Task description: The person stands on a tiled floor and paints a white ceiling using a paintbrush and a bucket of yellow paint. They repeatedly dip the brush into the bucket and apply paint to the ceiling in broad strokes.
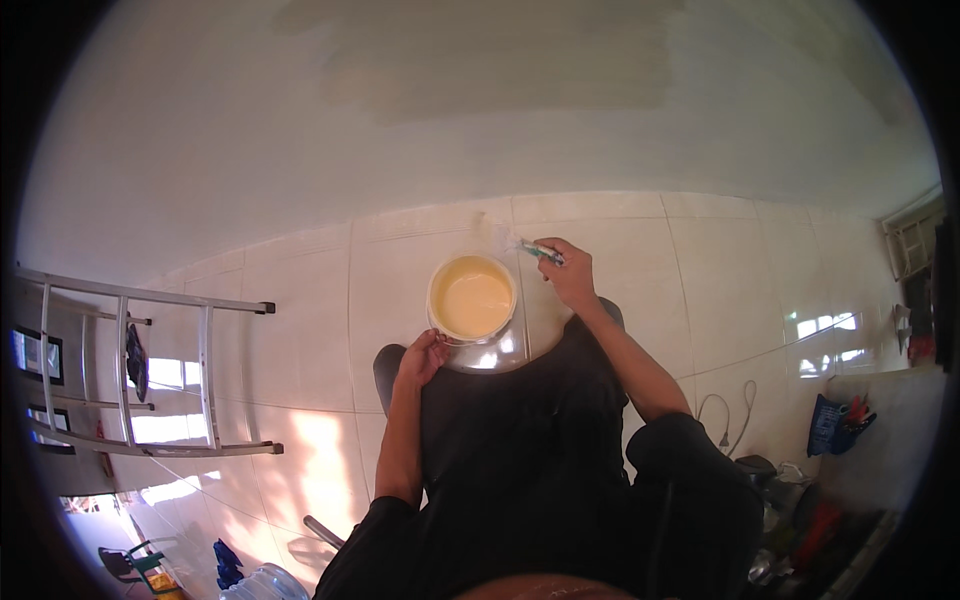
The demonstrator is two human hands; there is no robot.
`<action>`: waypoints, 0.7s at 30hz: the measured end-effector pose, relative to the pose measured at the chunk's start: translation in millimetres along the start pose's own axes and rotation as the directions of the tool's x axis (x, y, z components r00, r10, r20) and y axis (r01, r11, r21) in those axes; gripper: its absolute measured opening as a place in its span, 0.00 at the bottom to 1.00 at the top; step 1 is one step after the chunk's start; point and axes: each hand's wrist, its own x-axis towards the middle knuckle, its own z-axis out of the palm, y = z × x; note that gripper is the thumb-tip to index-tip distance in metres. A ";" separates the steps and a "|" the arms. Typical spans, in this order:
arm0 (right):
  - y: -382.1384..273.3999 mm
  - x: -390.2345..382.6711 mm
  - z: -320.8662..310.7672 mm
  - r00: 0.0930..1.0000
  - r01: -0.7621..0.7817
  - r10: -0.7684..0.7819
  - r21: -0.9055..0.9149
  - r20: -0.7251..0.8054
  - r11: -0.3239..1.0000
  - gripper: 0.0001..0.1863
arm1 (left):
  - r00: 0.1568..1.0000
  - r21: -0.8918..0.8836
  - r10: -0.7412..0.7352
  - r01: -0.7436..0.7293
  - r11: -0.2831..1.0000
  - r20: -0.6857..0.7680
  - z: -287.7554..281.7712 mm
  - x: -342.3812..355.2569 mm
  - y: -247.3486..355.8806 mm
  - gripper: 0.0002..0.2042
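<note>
A round white bucket (432, 300) of pale yellow, paint-like liquid (474, 297) stands on the floor in front of me. My left hand (426, 356) is at its near left rim, fingers curled around the edge where a thin wire handle (466, 344) runs. My right hand (568, 272), raised beyond the bucket's right side, is closed around a paintbrush (541, 251) with a green and white handle. The brush's pale tip points left, toward the wall's foot, and blends into the light tiles. My knees are on either side of the bucket.
A wall (250, 170) with a darker patch (500, 60) rises ahead. A metal ladder (125, 370) is at the left. Glossy tiles (300, 330) cover the floor. At right lie a cable (742, 420) and a blue tool pouch (828, 425); a clear water jug (265, 582) is at lower left.
</note>
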 end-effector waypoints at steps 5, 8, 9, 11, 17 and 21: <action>-7.3 66.5 -8.5 0.977 0.105 -0.075 0.145 -0.199 0.984 0.12 | 1.000 -0.018 0.008 -0.008 1.000 0.016 8.3 -3.3 2.7 0.09; 7.8 113.2 -5.1 0.945 0.191 -0.143 0.142 -0.294 0.971 0.12 | 1.000 0.002 0.007 -0.007 1.000 -0.029 13.2 -5.3 5.5 0.09; 13.9 126.4 -4.0 0.934 0.216 -0.166 0.129 -0.317 0.968 0.12 | 0.998 -0.002 0.005 -0.005 1.000 -0.059 15.2 -7.2 5.5 0.09; 20.0 148.4 -7.9 0.913 0.245 -0.214 0.048 -0.348 0.968 0.12 | 0.998 -0.006 -0.006 0.005 1.000 -0.056 12.5 -5.4 5.0 0.09; 44.4 171.4 -83.8 0.794 0.180 -0.217 -0.122 -0.568 0.976 0.11 | 0.997 -0.002 -0.022 0.022 1.000 -0.077 7.7 -8.8 6.4 0.09; 37.3 154.6 -155.8 0.635 0.070 -0.226 -0.236 -0.739 0.969 0.09 | 0.996 0.015 -0.036 0.037 0.999 -0.078 9.5 -5.4 6.9 0.09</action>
